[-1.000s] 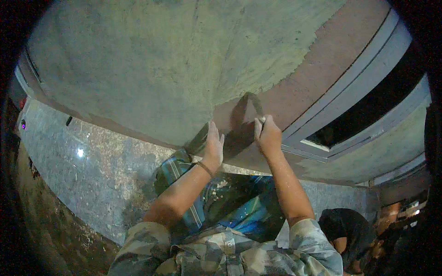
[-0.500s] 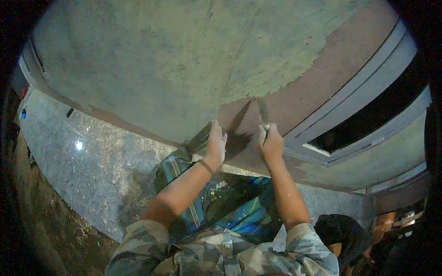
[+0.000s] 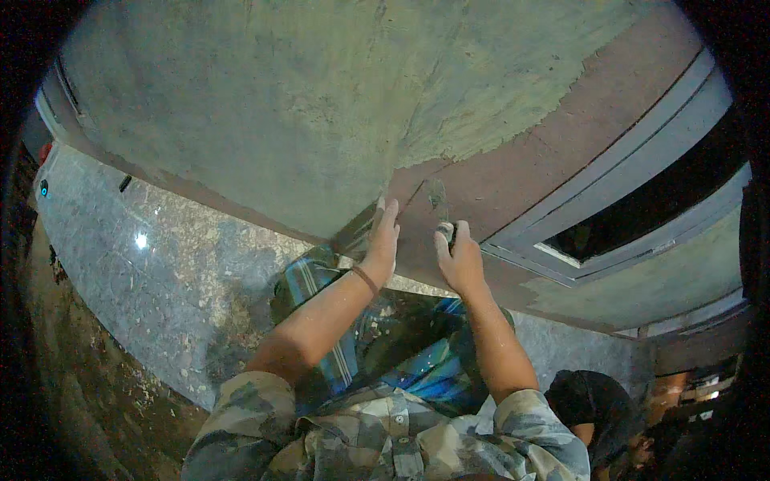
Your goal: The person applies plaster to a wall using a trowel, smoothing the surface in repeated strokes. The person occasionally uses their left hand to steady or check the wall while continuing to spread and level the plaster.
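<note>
Low at the brownish-pink part of the wall (image 3: 513, 176), my right hand (image 3: 461, 260) is closed round the handle of a small trowel. The trowel's blade (image 3: 437, 199) points up the wall, blurred and coated with greenish-grey stuff. To its left my left hand (image 3: 383, 240) is raised near the wall with straight fingers, seen from the side. Whatever lies on the far side of that palm is hidden. Above both hands spreads a greenish-grey plaster coat (image 3: 321, 104) with a ragged lower right edge.
A grey-framed opening (image 3: 577, 240) with a dark inside is set in the wall at the right. The worn, spattered floor (image 3: 176, 264) runs along the wall's foot, with a small black object (image 3: 125, 183) on it. A person in dark clothing (image 3: 593, 409) is at the lower right.
My right hand has drawn slightly down and left, taking the trowel's blade away from the plaster edge. My left hand has shifted a little right and up.
</note>
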### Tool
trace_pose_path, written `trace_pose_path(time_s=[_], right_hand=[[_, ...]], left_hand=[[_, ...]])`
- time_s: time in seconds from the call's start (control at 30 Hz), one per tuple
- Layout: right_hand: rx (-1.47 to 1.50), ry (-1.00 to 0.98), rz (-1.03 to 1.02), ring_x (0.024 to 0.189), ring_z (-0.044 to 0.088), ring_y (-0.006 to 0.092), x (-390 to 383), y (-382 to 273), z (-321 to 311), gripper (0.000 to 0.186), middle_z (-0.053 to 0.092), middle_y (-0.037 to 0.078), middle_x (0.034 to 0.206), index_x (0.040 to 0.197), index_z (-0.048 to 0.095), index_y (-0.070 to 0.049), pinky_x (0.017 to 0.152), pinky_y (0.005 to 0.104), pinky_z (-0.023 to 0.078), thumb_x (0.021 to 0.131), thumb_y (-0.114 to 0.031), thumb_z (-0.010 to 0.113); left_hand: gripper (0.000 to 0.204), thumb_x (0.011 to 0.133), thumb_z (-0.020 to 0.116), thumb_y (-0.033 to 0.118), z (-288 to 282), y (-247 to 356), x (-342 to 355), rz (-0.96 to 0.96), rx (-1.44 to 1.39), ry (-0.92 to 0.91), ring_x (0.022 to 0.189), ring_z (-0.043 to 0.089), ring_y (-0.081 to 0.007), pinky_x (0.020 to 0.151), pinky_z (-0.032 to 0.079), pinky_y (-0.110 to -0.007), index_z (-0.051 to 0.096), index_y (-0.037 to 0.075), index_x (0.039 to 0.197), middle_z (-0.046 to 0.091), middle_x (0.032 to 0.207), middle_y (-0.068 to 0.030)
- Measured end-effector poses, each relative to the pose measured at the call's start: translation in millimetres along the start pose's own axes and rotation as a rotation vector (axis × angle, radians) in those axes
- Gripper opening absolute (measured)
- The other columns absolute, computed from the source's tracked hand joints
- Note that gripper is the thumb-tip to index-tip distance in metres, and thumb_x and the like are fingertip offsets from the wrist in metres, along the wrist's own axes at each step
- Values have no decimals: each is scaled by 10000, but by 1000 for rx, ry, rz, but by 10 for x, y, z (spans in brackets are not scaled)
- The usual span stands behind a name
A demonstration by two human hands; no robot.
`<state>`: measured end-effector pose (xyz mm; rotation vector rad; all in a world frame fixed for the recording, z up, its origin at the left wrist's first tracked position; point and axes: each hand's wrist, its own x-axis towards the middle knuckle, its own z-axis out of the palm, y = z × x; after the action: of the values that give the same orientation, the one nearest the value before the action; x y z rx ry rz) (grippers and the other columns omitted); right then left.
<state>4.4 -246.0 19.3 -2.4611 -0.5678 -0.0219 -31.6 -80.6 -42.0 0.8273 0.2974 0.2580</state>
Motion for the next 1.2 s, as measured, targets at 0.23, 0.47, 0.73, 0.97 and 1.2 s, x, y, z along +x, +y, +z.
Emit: trace_pose_path(time_s=[0.23, 0.47, 0.73, 0.97, 1.2], right_hand=[[70, -7, -180, 1038, 667, 413, -128, -340, -1149, 409, 681, 255, 1123, 1284, 564, -28, 897, 452, 512, 890, -117, 629], [-361, 67, -326, 853, 667, 355, -87, -843, -1693, 437, 685, 193, 977, 1337, 636, -123, 756, 402, 535, 903, -74, 652], [-634, 121, -354, 649, 615, 297, -72, -1171, -1662, 375, 630, 138, 788, 1268, 718, -178, 622, 379, 502, 905, -94, 682], [-804, 20, -434, 684, 663, 371, 50, -1268, -1608, 464, 637, 154, 816, 1334, 663, -270, 624, 471, 549, 875, -201, 659], [-858, 26, -396, 718, 688, 368, 13, -1252, -1664, 461, 671, 170, 869, 1337, 659, -283, 638, 487, 559, 884, -200, 641]], left_hand=[[912, 967, 577, 473, 85, 61, -28, 0, 92, 126, 1508, 264, -314, 1221, 203, -411, 116, 41, 1624, 293, 1628, -205], [816, 992, 580, 357, 82, 21, 23, 18, -57, 92, 1500, 251, -227, 1236, 159, -424, 141, 84, 1623, 294, 1623, -80], [810, 1009, 559, 379, 65, 105, -8, 10, -53, 58, 1500, 262, -240, 1230, 187, -430, 135, 49, 1616, 274, 1633, -105], [802, 1032, 510, 407, 84, 94, -3, 6, -132, 1, 1519, 227, -233, 1234, 176, -417, 110, 35, 1619, 234, 1653, -113], [764, 1052, 461, 422, -75, -4, 72, -48, -238, -174, 1552, 160, -221, 1245, 145, -412, 131, 29, 1618, 159, 1691, -102]])
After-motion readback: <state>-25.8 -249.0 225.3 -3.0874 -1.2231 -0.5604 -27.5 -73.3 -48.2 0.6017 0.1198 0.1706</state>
